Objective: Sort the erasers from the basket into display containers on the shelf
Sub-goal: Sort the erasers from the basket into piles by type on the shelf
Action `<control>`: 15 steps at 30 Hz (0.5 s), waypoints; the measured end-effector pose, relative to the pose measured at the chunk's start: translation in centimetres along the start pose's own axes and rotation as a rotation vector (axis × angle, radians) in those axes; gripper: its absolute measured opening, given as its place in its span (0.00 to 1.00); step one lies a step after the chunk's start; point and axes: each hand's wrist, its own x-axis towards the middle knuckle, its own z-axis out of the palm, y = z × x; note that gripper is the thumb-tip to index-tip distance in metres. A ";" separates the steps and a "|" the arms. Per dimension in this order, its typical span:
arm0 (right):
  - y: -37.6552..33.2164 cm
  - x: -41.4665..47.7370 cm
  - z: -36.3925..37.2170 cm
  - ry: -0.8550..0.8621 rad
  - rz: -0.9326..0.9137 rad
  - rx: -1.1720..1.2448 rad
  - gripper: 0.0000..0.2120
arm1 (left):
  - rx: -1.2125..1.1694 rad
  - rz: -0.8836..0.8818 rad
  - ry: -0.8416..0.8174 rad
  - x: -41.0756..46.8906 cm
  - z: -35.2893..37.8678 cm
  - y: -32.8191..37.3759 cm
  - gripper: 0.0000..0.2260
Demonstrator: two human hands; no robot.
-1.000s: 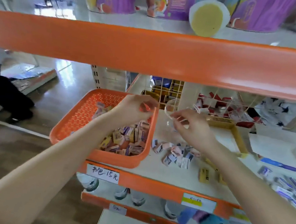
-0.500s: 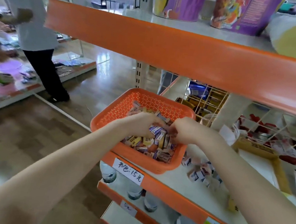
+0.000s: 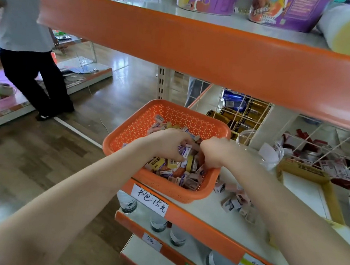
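Observation:
An orange perforated basket sits at the left end of the white shelf, overhanging its edge. Inside lies a heap of small boxed erasers. Both my hands are down in the heap. My left hand has its fingers curled round a few erasers near the middle. Close beside it, my right hand has curled fingers dug into the erasers by the basket's right wall. A clear round container stands just right of the basket. Several loose erasers lie on the shelf beside it.
The orange upper shelf rail hangs close overhead. A yellow-rimmed cardboard tray and wire racks of cans fill the back right. Bottles stand on the shelf below. A person walks in the aisle at left.
Both hands came down from the clear container into the basket and now dig among the erasers. The view swung left and closer.

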 end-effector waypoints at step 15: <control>5.0 -4.5 -0.3 0.305 -0.113 0.584 0.06 | -0.140 0.056 0.202 -1.2 -1.5 1.2 0.28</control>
